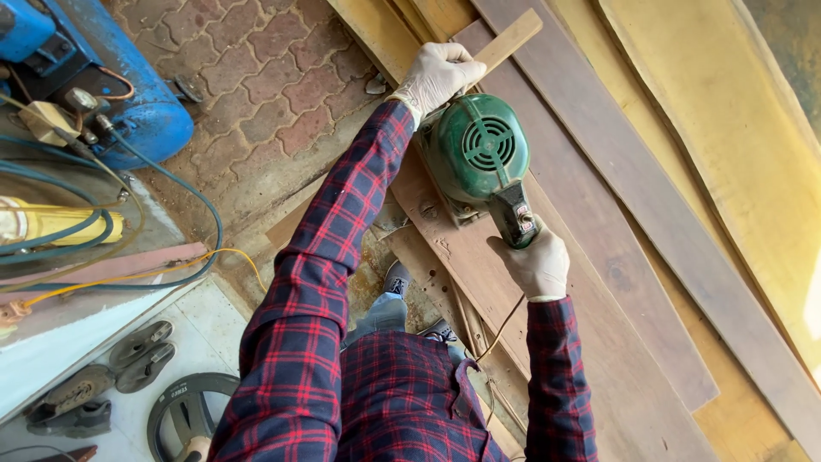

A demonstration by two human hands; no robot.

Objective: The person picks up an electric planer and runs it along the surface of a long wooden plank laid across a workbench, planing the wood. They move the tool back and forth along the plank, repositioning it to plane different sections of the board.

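A green electric saw point(475, 154) with a round vented motor housing sits on a long brown plank point(599, 342). My right hand point(536, 262), in a pale glove, is shut around the saw's black rear handle. My left hand point(437, 74), also gloved, grips a narrow light wood strip point(510, 39) just beyond the saw. Both sleeves are red and navy plaid. The blade is hidden under the saw body.
More planks point(676, 205) and yellowish boards point(735, 128) lie to the right. A blue compressor tank point(145, 103) with hoses and cables point(171, 257) stands at the left on brick paving point(265, 77). Sandals point(141, 351) and a black disc point(184, 415) lie on pale tiles below.
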